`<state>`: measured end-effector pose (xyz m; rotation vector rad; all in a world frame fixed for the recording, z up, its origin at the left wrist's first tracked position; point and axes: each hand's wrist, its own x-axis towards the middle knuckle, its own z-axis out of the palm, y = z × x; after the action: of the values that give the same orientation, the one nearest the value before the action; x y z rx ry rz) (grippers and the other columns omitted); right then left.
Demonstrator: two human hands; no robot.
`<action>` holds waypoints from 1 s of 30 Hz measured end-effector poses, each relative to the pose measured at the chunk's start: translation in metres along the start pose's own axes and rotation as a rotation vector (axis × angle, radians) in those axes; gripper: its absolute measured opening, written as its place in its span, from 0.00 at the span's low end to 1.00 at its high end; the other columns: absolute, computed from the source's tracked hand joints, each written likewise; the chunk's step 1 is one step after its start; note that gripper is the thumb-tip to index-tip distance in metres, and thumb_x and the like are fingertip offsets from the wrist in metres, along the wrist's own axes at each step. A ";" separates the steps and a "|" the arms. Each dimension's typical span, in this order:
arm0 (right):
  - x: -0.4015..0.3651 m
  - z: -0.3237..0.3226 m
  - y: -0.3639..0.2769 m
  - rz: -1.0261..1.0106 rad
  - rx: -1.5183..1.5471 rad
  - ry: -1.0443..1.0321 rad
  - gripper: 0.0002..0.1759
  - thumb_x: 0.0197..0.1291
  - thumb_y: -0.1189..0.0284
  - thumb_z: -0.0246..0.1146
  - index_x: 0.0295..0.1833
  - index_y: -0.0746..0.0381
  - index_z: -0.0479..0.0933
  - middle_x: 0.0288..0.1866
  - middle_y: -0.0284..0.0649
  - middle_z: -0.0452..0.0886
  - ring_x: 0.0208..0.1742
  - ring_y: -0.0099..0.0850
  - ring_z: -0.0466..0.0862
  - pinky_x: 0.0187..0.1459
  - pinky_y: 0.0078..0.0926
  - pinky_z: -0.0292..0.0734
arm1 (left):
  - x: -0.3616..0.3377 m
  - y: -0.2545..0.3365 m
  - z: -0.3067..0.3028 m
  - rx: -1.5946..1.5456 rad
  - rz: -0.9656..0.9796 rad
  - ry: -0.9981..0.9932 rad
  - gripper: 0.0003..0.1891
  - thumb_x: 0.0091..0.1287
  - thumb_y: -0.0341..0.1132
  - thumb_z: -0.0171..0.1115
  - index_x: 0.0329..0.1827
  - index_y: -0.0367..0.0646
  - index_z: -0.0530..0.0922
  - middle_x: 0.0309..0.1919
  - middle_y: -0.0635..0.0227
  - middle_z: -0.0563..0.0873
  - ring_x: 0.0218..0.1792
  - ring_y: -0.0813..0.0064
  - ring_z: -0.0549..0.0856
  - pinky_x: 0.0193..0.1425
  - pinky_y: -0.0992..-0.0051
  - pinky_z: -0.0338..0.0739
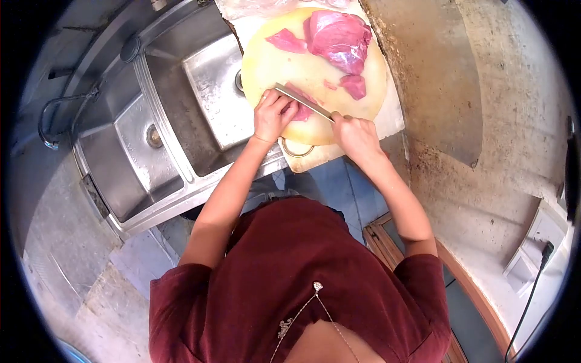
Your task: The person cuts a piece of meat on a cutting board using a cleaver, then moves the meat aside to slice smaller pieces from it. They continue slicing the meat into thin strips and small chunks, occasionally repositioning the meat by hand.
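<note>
My right hand (356,138) is closed around the handle of a kitchen knife (304,101), whose blade points up and left across a piece of raw meat (301,113). Curled fingers of my left hand (273,115) press on the left end of that piece, beside the blade. Both rest over a round yellowish cutting board (266,66) with a metal ring handle. Farther up the board lie a large chunk of raw meat (340,39), a flat piece (286,41) to its left and a smaller piece (353,86) below it.
A double stainless steel sink (140,78) with a faucet (51,121) stands to the left. The board sits on a pale slab (390,115) close to a stained wall (442,78) on the right. Clear plastic (260,7) lies behind the board. A plug with a black cord (532,290) hangs at the right.
</note>
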<state>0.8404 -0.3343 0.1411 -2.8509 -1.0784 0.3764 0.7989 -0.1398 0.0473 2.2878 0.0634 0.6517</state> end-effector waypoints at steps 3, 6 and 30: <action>-0.006 -0.006 0.006 0.027 -0.025 -0.072 0.06 0.56 0.75 0.53 0.34 0.63 0.75 0.23 0.46 0.81 0.26 0.42 0.85 0.27 0.39 0.79 | 0.001 -0.002 -0.001 -0.003 -0.006 0.000 0.06 0.48 0.30 0.70 0.29 0.45 0.83 0.30 0.69 0.80 0.36 0.66 0.81 0.40 0.71 0.79; 0.019 0.005 -0.006 -0.011 0.035 -0.010 0.06 0.56 0.75 0.53 0.35 0.63 0.75 0.24 0.47 0.82 0.26 0.41 0.85 0.27 0.39 0.79 | 0.002 -0.002 -0.001 0.011 -0.009 -0.006 0.06 0.48 0.30 0.70 0.30 0.45 0.83 0.30 0.68 0.80 0.36 0.67 0.81 0.40 0.71 0.79; 0.053 0.012 -0.022 -0.072 0.068 0.021 0.07 0.55 0.75 0.53 0.35 0.65 0.75 0.26 0.49 0.82 0.28 0.43 0.85 0.30 0.40 0.80 | -0.001 0.003 -0.001 -0.022 -0.033 -0.003 0.08 0.48 0.29 0.70 0.32 0.43 0.84 0.33 0.67 0.82 0.35 0.64 0.82 0.40 0.70 0.78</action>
<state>0.8617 -0.2832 0.1219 -2.7428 -1.1378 0.3693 0.7971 -0.1414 0.0492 2.2616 0.0918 0.6284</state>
